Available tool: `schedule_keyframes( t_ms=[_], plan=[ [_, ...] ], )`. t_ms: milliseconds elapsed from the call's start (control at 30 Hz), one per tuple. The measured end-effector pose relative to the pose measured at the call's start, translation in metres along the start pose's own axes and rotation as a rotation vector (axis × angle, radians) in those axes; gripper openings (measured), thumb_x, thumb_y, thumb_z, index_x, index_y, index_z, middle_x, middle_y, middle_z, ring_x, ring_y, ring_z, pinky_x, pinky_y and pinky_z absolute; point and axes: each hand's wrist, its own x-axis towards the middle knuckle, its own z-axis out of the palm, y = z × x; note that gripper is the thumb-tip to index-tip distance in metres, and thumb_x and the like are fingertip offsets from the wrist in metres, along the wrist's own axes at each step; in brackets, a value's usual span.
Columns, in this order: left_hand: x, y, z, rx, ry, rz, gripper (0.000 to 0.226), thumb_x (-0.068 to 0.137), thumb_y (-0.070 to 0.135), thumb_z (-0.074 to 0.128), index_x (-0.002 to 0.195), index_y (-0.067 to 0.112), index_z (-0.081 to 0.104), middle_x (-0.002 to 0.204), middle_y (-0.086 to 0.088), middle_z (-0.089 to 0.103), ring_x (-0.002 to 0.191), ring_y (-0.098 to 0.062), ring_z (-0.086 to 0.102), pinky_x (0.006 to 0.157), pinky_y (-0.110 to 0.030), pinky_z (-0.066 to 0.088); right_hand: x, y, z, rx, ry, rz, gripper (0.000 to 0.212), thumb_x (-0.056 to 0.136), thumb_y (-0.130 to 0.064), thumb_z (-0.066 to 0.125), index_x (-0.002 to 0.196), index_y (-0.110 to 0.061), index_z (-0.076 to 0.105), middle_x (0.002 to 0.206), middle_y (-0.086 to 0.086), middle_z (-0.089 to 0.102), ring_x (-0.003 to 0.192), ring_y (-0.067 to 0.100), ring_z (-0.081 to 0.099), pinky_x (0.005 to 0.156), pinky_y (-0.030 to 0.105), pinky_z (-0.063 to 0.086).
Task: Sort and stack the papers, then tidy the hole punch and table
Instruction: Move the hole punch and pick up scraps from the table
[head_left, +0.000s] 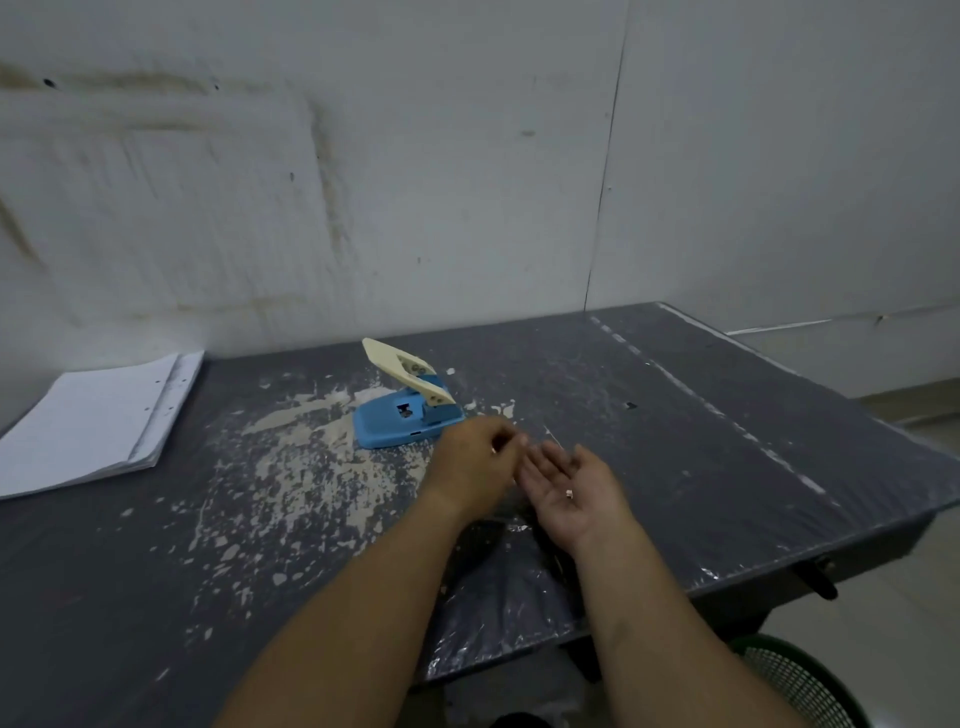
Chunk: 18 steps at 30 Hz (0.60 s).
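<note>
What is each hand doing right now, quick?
Left hand: fingers curled together; whether they pinch anything cannot be told.
Right hand: open, palm up, a white scrap on it.

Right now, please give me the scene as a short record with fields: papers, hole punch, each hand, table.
papers: one white stack, at the table's left edge
hole punch: blue base, cream handle raised, just beyond the hands
left hand: fingers curled; whether they pinch anything is unclear
right hand: palm up, open, small white scrap lying on it
table: dark, pale flecks around the punch
basket: green mesh, below the table's near right edge
</note>
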Motion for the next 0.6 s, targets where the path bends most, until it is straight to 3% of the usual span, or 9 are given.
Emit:
schedule_keyframes(
  t_ms=[100,200,433,600],
  plan=[
    [0.016,-0.02,-0.002,0.318,0.043,-0.088,0.017,0.095,0.028,0.056,0.098,0.022,0.071,0.096,0.0,0.071,0.086,-0.02,0.065,0.076,-0.038,0.054,0.001,-0.003,0.0,-0.023,0.009,0.002,0.043,0.106,-0.03,0.033,0.101,0.006,0.056,0.106,0.025,0.06,0.096,0.039,0.062,0.095,0.048,0.049],
    [0.027,-0.032,0.003,0.607,-0.065,-0.082,0.017,0.094,0.025,0.054,0.101,0.025,0.069,0.104,-0.004,0.071,0.093,-0.026,0.066,0.081,-0.042,0.052,0.003,-0.003,0.002,-0.024,0.012,0.009,0.043,0.106,-0.031,0.033,0.101,0.004,0.057,0.106,0.025,0.061,0.1,0.04,0.061,0.096,0.048,0.048],
    [0.048,-0.033,0.019,0.697,-0.168,-0.031,0.023,0.094,0.035,0.052,0.11,0.03,0.066,0.114,-0.002,0.069,0.107,-0.025,0.063,0.091,-0.044,0.043,0.009,-0.003,0.005,-0.014,-0.003,0.005,0.042,0.106,-0.032,0.033,0.1,0.002,0.057,0.104,0.023,0.061,0.097,0.038,0.061,0.094,0.047,0.047],
    [0.052,-0.028,0.02,0.797,-0.195,0.002,0.018,0.09,0.027,0.059,0.108,0.026,0.065,0.111,-0.002,0.069,0.104,-0.025,0.064,0.087,-0.041,0.044,0.011,0.0,0.005,-0.021,0.023,0.004,0.042,0.106,-0.033,0.031,0.101,0.001,0.057,0.103,0.022,0.061,0.101,0.037,0.059,0.092,0.046,0.046]
  ],
)
